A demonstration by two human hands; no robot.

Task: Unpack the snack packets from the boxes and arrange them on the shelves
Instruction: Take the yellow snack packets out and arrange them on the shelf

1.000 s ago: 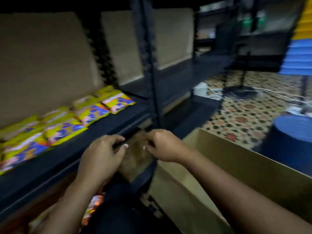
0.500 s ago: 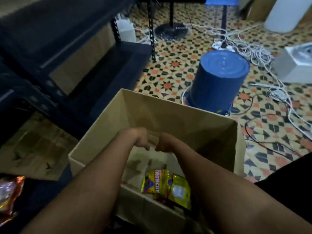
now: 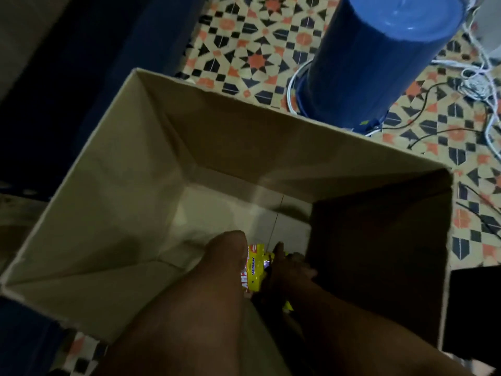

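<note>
**Reaching deep into box for last packets**

Reaching both hands to the bottom of the open cardboard box (image 3: 162, 164), near its close wall. Left hand (image 3: 227, 251) touching a yellow snack packet (image 3: 253, 270) on its left side; right hand (image 3: 290, 267) touching the same packet from the right, in shadow. Fingers of both hidden under the knuckles and the packet, so cannot tell whether pinching, wrapped round or merely pressing. Packet standing roughly on edge between the 2 hands, low in the box; a scrap of more yellow (image 3: 288, 305) showing just below the right wrist, probably a 2nd packet.

Doing it well, by judgement: gathering both packets together in 1 grab rather than 2 trips, since the rest of the box floor looks bare. Gripping flat faces, not the crimped ends, to avoid slipping and crushing. Lifting straight up, keeping clear of the dark right wall. Checking the shadowed right corner for strays before turning to the shelves.

Compared with 0.5 s ago: hands sitting much deeper now, down at the packets instead of up near the rim; view tilted steeper into the box, so the shelf no longer showing clearly. Blue upturned bucket (image 3: 379, 58) and white cables (image 3: 477, 74) on the patterned floor (image 3: 244, 36) lying unchanged beyond the box.
</note>
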